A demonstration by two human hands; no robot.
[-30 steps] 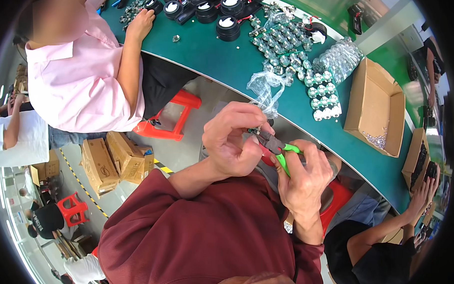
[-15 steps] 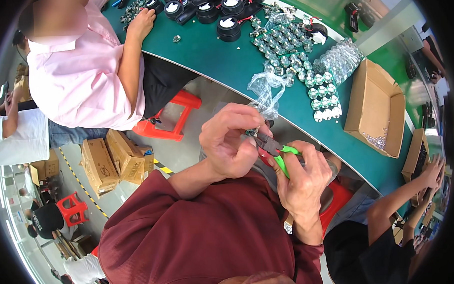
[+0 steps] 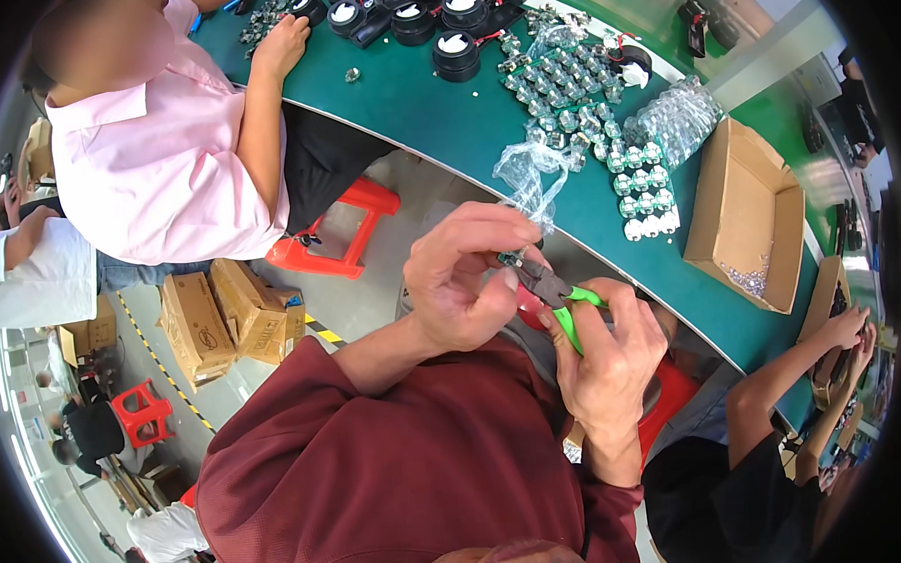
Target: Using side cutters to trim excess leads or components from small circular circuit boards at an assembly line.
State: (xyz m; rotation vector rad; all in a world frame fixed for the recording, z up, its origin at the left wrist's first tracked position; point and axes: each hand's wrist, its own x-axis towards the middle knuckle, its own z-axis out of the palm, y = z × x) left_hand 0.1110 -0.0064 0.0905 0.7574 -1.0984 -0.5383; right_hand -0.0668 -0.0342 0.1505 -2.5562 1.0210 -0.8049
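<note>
My right hand (image 3: 612, 350) grips pliers (image 3: 545, 284) by their bright green handles, with the dark jaws pointing up and left toward my other hand. Between the fingertips of my left hand (image 3: 470, 276) is a small circuit board (image 3: 510, 258), mostly covered by the fingers. The pliers' tips meet or nearly meet this board; exact contact is too small to tell. Both hands are held in front of my chest, just off the table's near edge. Beyond them a crumpled clear plastic bag (image 3: 534, 169) hangs over that edge.
On the green table (image 3: 415, 114) lie panels of small circuit boards (image 3: 646, 190), a bubble-wrapped bundle (image 3: 673, 120) and black round parts (image 3: 455, 55). An open cardboard box (image 3: 741, 212) with small bits stands right. Co-workers sit on both sides; a red stool (image 3: 345, 231) is at left.
Both hands have shifted slightly to the right, and the pliers have turned a little, showing more of their jaws. At far right, a co-worker's hands have moved.
</note>
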